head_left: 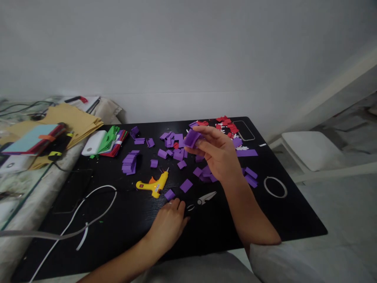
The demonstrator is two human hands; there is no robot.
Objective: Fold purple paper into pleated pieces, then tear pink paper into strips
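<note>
My right hand [219,153] is raised over the table, thumb and fingers closed on a curled purple paper piece [192,138]. My left hand [168,221] rests low on the black tabletop, holding nothing visible, its thumb apart from the fingers. Its fingertips are at the near edge of a small purple paper piece [170,194]; whether they touch it I cannot tell. A flat purple square [186,185] lies just beyond. To the left of these is a yellow glue gun [154,185]. Scissors [206,198] with grey blades lie between my hands, their handles partly hidden by shadow.
Several folded purple pieces [169,139] are scattered mid-table, with a curved purple stack [130,162] farther left. Red and white scraps [226,125] lie at the back right. A ring [275,186] is near the right edge. A white cable [101,188] loops across the left.
</note>
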